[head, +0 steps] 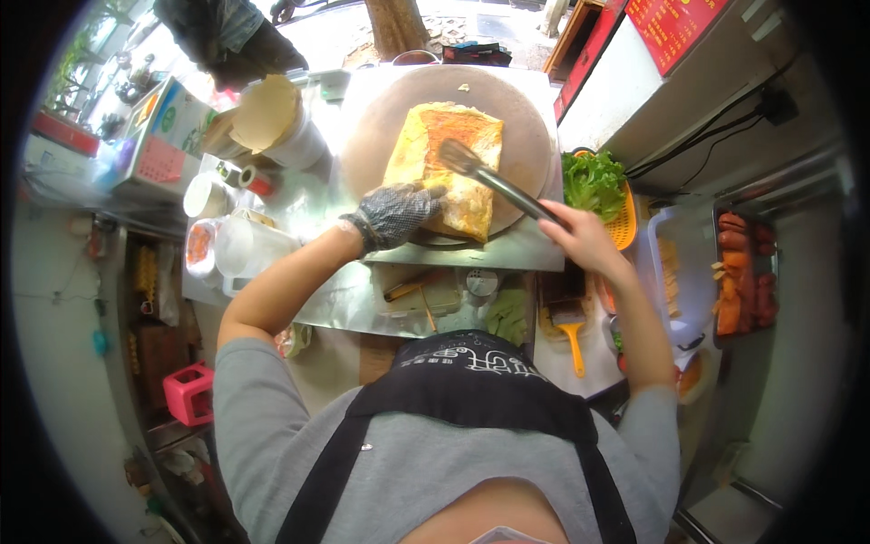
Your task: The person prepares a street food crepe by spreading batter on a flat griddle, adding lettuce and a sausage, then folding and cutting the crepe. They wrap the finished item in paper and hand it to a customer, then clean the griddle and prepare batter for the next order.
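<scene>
On the round griddle plate (pixel 367 136) lies a folded egg crepe (pixel 469 200), yellow with a band of reddish sauce across its middle. My left hand (pixel 401 211), in a dark mesh-patterned glove, grips the crepe's near left edge, where a flap is folded over; its fingertips are partly hidden by the crepe. Bare and coming in from the right, my right hand (pixel 581 234) holds long black-and-metal tongs (pixel 506 187). The brownish tips of the tongs are slightly blurred and lie over the sauced band.
Lettuce (pixel 595 183) fills an orange basket (pixel 620 228) to the right. Beyond it is a tray of sausages (pixel 733 238). A yellow-handled brush (pixel 573 340) lies near my right forearm. Left stand a tub of round wrappers (pixel 268 112) and a clear container (pixel 248 245). A person (pixel 231 41) is across the counter.
</scene>
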Demonstrator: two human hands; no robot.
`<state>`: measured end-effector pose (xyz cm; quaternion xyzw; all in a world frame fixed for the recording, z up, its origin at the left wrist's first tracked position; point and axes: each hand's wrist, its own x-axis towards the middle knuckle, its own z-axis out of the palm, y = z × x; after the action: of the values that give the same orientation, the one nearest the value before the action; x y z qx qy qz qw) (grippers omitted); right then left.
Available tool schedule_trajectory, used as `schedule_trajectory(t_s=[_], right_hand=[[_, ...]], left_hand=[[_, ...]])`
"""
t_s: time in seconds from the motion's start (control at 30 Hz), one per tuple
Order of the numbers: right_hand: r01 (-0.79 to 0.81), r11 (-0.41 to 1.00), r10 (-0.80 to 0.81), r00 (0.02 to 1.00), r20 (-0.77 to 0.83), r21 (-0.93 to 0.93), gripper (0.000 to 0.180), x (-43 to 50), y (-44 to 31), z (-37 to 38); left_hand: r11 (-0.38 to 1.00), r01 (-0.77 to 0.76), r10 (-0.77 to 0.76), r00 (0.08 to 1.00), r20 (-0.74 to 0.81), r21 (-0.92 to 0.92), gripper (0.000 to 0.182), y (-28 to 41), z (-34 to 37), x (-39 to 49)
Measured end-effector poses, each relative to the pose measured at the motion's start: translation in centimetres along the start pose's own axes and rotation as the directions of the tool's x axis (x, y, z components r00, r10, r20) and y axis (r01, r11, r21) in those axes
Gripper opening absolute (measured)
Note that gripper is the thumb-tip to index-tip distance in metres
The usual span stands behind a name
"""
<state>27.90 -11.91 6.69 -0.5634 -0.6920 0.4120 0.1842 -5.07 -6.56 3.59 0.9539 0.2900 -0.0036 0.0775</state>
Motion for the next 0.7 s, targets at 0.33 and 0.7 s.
schedule_trajectory(t_s=[0.33,0.7], right_hand=[[-0.164,0.984,0.124,0.916,0.38,0.073,0.033,5.7,2.5,-0.2],[0.0,0.976,-0.004,1.0,-0.016,-0.216,0.028,-0.6,-1.4,0.4]], left_hand=[[0.999,0.029,-0.028,0.998,-0.051,0.021,0.071,1.1,0.8,-0.6],[0.995,-0.045,0.049,0.998,-0.038,0.094,0.055,0.7,1.7,-2.2]])
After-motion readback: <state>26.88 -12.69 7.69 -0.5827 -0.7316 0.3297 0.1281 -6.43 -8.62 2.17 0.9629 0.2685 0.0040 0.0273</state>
